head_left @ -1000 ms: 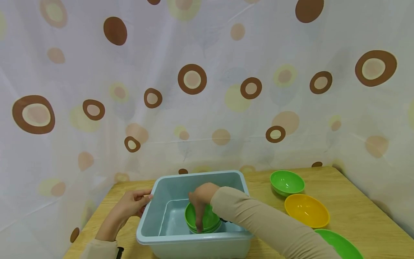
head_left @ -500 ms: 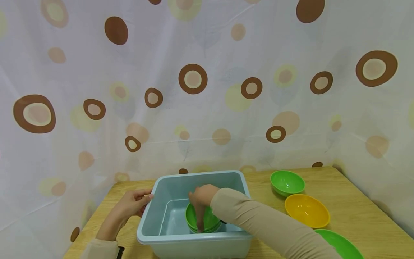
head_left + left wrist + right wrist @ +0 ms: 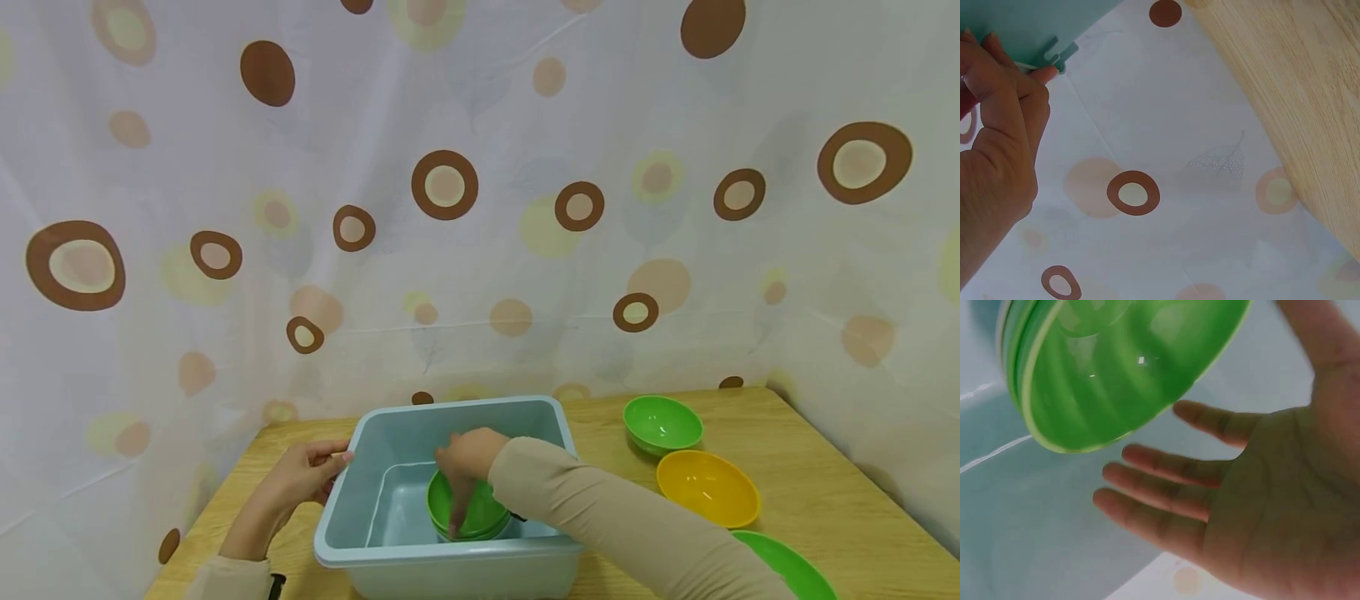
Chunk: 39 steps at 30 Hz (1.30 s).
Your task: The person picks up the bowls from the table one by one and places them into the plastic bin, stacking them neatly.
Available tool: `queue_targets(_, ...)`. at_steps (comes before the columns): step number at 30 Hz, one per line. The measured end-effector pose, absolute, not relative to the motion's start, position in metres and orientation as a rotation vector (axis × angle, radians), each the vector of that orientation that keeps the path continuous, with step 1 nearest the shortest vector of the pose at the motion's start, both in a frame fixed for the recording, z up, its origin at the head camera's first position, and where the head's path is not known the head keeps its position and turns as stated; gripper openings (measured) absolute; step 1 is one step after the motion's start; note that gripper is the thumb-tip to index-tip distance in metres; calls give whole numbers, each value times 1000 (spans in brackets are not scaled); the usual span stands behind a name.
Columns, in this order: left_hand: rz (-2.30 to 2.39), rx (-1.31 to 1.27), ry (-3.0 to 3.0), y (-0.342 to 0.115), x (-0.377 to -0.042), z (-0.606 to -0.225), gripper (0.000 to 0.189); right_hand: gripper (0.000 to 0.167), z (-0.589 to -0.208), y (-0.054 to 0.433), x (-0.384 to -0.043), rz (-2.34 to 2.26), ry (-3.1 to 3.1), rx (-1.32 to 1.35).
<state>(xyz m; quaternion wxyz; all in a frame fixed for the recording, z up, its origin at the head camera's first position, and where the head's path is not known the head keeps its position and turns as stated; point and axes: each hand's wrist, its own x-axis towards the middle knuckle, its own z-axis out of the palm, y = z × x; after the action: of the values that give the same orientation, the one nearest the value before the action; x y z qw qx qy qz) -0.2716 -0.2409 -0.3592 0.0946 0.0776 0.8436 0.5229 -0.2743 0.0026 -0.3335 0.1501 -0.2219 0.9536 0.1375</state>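
A stack of green bowls (image 3: 483,510) sits inside the light blue basin (image 3: 457,552), right of its middle. Over that stack is my right hand (image 3: 468,471), reaching down from the right. The right wrist view shows its fingers (image 3: 1166,487) straight and spread, with the index fingertip right at the rim of the top bowl (image 3: 1129,375) and the others beside it. My left hand (image 3: 303,475) pinches the basin's left rim between thumb and fingers. In the left wrist view that same hand (image 3: 1004,119) is at the rim's edge, its inner fingers partly hidden.
Right of the basin, a green bowl (image 3: 663,425), a yellow bowl (image 3: 707,489) and another green bowl (image 3: 787,562) stand in a row on the wooden table (image 3: 832,492). Behind the table hangs a white curtain (image 3: 480,275) with brown spots.
The right hand's thumb has shifted slightly left over the stack. The left hand stays at the basin rim, and the bowls stay put.
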Motion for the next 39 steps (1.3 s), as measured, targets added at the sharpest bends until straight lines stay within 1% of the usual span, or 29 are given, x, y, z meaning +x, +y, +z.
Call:
queue_targets(5,1559,204,2505,-241,-271,-360,52,87,-330,-2,-271,338,2752,-611)
queue_targets(10,1578,192,2494,-240,-269,-360,51,81,-324,2,-268,237,2742,-629)
queue_targets(15,1582,215,2488,-241,-268,-359,53,70,-314,12,-268,55,2715,-759)
queue_targets(20,1590,223,2489,-242,-269,-359,53,68,-302,24,-263,-76,2703,-881)
queue_targets(30,1597,217,2495,-239,-269,-361,51,55,-282,62,-238,-421,2712,-1091)
queue_targets(39,1597,226,2490,-240,-270,-359,53,50,-260,84,-227,-494,2801,-1239)
